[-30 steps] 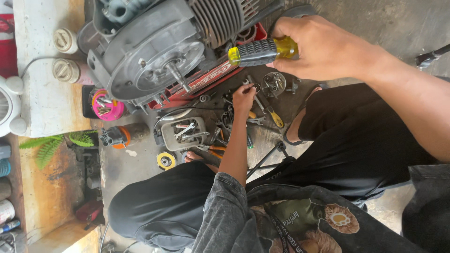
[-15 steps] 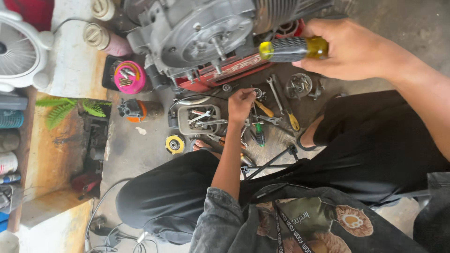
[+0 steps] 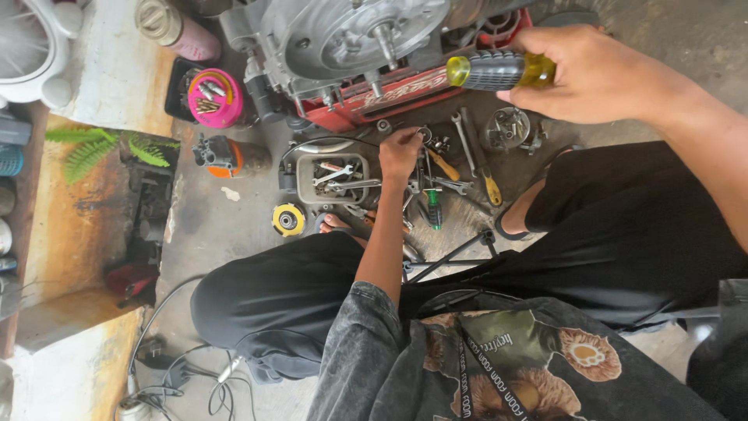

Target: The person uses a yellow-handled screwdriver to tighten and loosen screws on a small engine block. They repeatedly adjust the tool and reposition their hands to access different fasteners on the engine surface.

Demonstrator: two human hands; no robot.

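Left hand [image 3: 400,152] down among scattered metal wrenches [image 3: 467,148] on the floor, fingers pinched on something too small to make out. Right hand [image 3: 596,74] closed around yellow-and-black ribbed screwdriver handle [image 3: 499,70], raised before grey metal engine [image 3: 351,39]; shaft hidden. Nearer than half a second ago.

I see the screwdriver handle [image 3: 499,70] as glossy translucent yellow plastic with a matt black ribbed grip; the engine cover [image 3: 343,35] as dull cast metal; the wrenches [image 3: 463,140] as bare steel; the floor [image 3: 226,226] as rough concrete.
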